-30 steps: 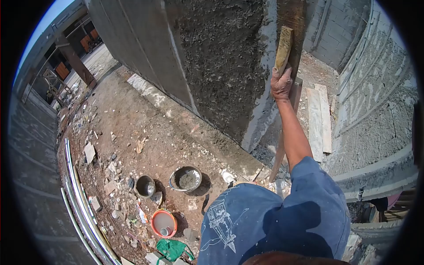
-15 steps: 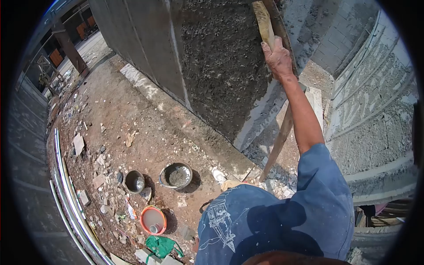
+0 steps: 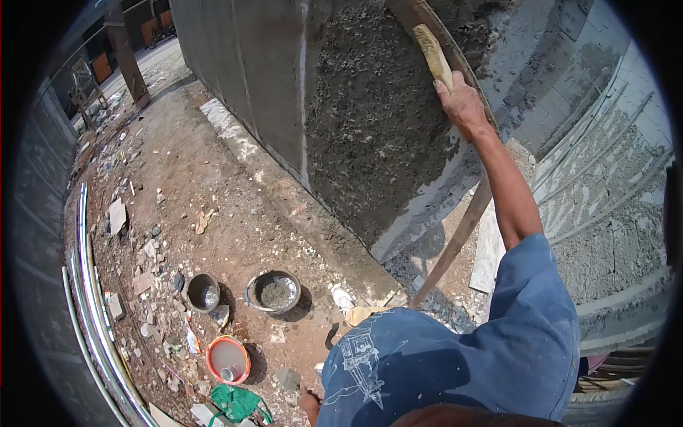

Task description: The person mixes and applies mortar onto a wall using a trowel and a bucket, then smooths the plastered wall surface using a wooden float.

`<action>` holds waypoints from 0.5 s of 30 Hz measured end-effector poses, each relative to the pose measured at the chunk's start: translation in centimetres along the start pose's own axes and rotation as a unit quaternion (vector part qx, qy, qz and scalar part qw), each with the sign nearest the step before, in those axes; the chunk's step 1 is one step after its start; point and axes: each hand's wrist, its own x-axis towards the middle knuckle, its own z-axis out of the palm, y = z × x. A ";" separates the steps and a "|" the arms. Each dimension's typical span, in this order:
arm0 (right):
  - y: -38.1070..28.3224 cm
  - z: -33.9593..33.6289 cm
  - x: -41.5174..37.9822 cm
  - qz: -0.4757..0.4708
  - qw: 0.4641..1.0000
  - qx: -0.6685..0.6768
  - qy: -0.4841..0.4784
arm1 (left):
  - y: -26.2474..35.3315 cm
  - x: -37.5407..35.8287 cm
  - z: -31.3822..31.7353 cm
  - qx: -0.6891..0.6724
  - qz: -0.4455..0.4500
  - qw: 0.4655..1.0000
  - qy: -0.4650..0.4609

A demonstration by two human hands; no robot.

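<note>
My right hand (image 3: 464, 108) is closed around the pale lower end of a short wooden piece (image 3: 432, 55), raised against the wall. Beside it a long wooden board (image 3: 455, 228) runs along the wall's edge, appearing curved through the lens, and slants down towards my body. Left of the hand lies rough, dark wet mortar (image 3: 377, 121) on the wall, with a smoother grey section further left. My left hand (image 3: 309, 406) shows only partly at the bottom, low beside my blue shirt; its fingers are not clear.
On the dirt ground stand a bucket of mortar (image 3: 277, 292), a smaller dark bucket (image 3: 204, 292) and an orange-rimmed bucket (image 3: 228, 359) of cloudy water. A green bag (image 3: 238, 403) lies below them. Long metal pipes (image 3: 96, 299) run along the left; rubble is scattered about.
The view has shifted, with the wall and my right hand lower and further right in the picture. The wooden piece stays in my right hand. More of my left hand shows at the bottom.
</note>
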 end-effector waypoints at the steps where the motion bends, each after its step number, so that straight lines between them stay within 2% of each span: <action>1: 0.2 -0.9 -0.6 0.003 1.000 0.012 0.003 | 0.6 -1.3 0.9 -0.014 0.000 1.000 0.008; 2: 0.2 -1.4 -0.3 0.005 1.000 0.024 0.003 | 2.0 -3.6 1.8 0.014 0.002 1.000 0.008; 3: -0.1 -1.6 0.8 -0.013 0.995 0.074 0.071 | 3.7 -6.5 2.4 0.043 0.002 0.999 0.011; 4: -1.6 -2.3 2.6 -0.008 0.992 0.077 0.099 | 5.1 -9.1 2.8 0.076 0.001 0.997 0.014; 5: -2.7 -2.5 4.5 0.002 0.989 0.079 0.128 | 4.7 -8.6 3.0 0.083 -0.001 0.996 0.008; 8: -5.3 0.5 10.0 0.000 0.994 0.032 0.103 | 4.7 -8.3 4.4 0.101 -0.009 0.995 -0.018; 9: -5.9 1.7 10.3 0.003 0.998 0.004 0.057 | 4.5 -8.2 4.7 0.106 -0.015 0.994 -0.033; 11: -5.9 3.4 8.8 0.001 0.999 -0.036 -0.038 | 2.9 -7.1 4.2 0.075 -0.044 0.995 -0.046; 14: -3.4 2.4 5.0 -0.019 0.994 -0.078 -0.078 | -0.3 -4.5 4.5 0.002 -0.083 0.996 -0.036; 15: -3.5 1.5 5.0 -0.014 0.997 -0.047 -0.053 | -0.5 -4.7 4.5 -0.002 -0.088 0.996 -0.029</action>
